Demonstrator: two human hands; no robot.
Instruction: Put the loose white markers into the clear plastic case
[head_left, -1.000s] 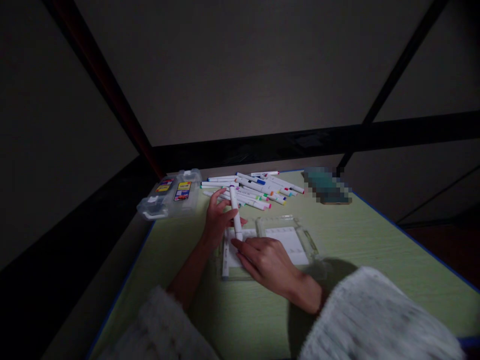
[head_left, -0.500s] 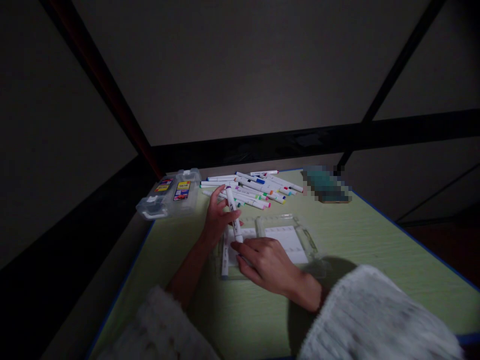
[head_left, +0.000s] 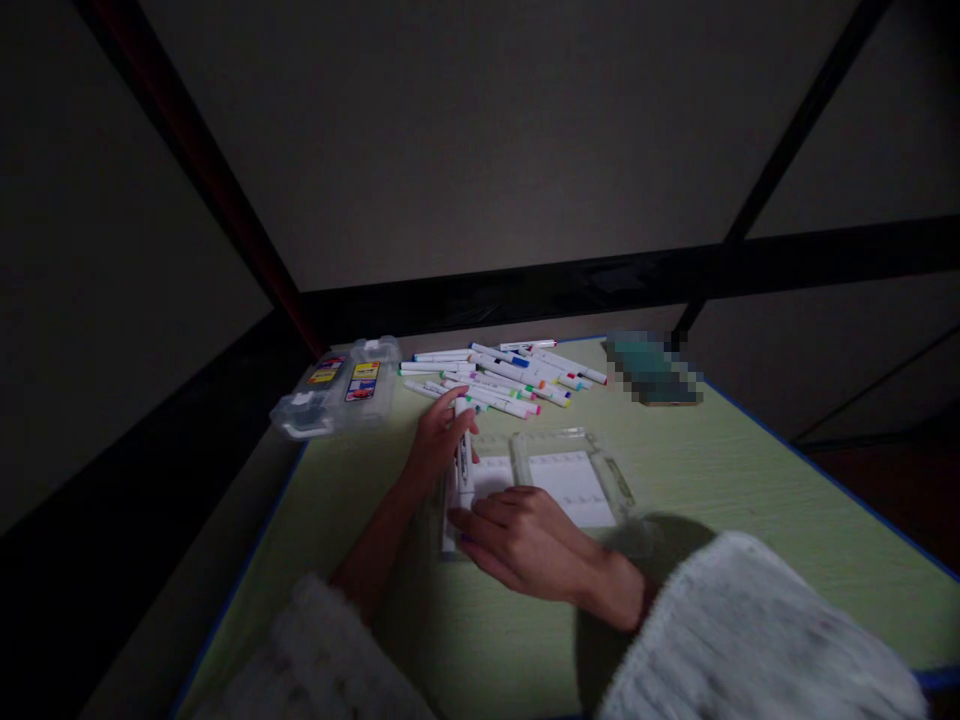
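Note:
My left hand [head_left: 440, 437] is closed around the far part of a white marker [head_left: 463, 465] with dark lettering on its barrel. The near end of this marker is at the fingers of my right hand [head_left: 521, 530], which are bent and pinched on it. A small purple-blue tip shows under the right fingers. Below both hands lies an open clear plastic case [head_left: 566, 436] with white paper inserts [head_left: 570, 485] in it. Another white marker [head_left: 448, 540] rests along the case's left side, mostly hidden by the held one.
Several white markers [head_left: 517, 375] with coloured ends lie in a loose pile at the back of the pale green table [head_left: 720, 470]. A clear carry case [head_left: 341, 390] with bright labels stands at the left edge. At the back right lies a pixelated, flat, phone-like object [head_left: 652, 370].
Both hands have lowered the marker a little toward the left side of the open case. It is now more upright in the view, and it covers more of the marker in the case.

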